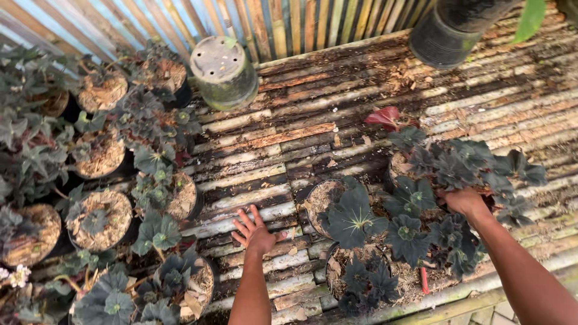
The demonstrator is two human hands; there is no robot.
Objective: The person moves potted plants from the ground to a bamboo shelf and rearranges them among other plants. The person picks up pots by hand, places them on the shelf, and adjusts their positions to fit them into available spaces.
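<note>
Along the left side of the bamboo-slat worktop (337, 102), a crowd of dark-leaved potted plants (99, 219) is standing in black pots topped with pale husk mulch. Farther back, an upturned grey pot (224, 71) is lying against the bamboo fence (180, 18). Near the middle, the left hand (254, 232) is resting released, fingers spread and palm flat on the bare slats, touching no pot. Just to its right, a second cluster of plants is sitting near the front edge, one with a broad star-veined leaf (355, 219). The right hand (466, 201) is reaching into the dark foliage of the right cluster (457, 165), fingers buried among the leaves; whether it is clenching a stem or pot rim, I cannot tell. At the far right, a black pot (442, 39) is standing at the back.
</note>
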